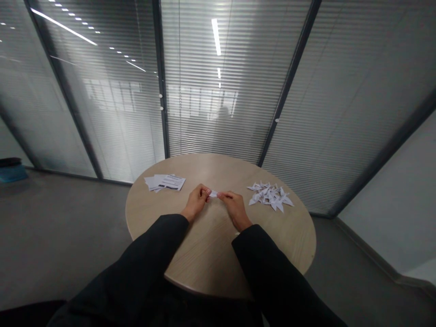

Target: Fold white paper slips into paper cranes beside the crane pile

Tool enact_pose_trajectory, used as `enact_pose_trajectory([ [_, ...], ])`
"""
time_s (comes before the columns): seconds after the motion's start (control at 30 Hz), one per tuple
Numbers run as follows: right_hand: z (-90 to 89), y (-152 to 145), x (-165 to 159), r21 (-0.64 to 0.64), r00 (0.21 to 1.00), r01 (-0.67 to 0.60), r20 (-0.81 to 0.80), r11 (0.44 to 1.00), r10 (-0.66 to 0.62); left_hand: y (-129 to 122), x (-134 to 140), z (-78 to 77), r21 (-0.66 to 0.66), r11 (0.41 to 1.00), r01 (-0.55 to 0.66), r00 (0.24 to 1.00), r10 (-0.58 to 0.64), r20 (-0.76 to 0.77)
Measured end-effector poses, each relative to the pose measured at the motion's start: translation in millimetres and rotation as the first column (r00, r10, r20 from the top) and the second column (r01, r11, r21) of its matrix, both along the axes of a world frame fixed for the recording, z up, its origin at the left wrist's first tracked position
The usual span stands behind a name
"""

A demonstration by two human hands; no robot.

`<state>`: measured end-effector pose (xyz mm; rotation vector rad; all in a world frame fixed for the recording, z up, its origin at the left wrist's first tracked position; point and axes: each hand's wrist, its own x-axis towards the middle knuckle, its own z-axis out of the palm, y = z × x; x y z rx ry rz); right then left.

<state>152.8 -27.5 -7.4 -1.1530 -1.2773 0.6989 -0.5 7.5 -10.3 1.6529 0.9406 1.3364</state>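
A small piece of folded white paper spans the gap between my two hands, over the middle of the round table. My left hand pinches its left end between thumb and fingers. At the other end, my right hand grips the paper with thumb and forefinger. Most of the paper is covered by my fingertips, so its exact folded shape is hard to make out. Right of my hands lies a pile of folded white paper cranes. To the left is a loose stack of printed paper sheets.
The round wooden table has its near edge close to my body. Behind it stands a glass partition with blinds. A blue bin is on the floor at far left, and a white wall rises at right.
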Motion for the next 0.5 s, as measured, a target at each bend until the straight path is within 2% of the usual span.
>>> enact_pose_trajectory([
  [0.23, 2.2, -3.0, -1.3, -0.05, 0.994, -0.101, 0.029, 0.994, 0.103, -2.0, -0.2, 0.6, 0.051, 0.999, 0.018, 0.999, -0.016, -0.032],
  [0.5, 2.5, -1.9, -0.4, -0.003, 0.997, -0.053, 0.062, 0.999, 0.053, -4.5, 2.2, 3.3, 0.054, 0.997, 0.053, 0.999, -0.052, -0.014],
])
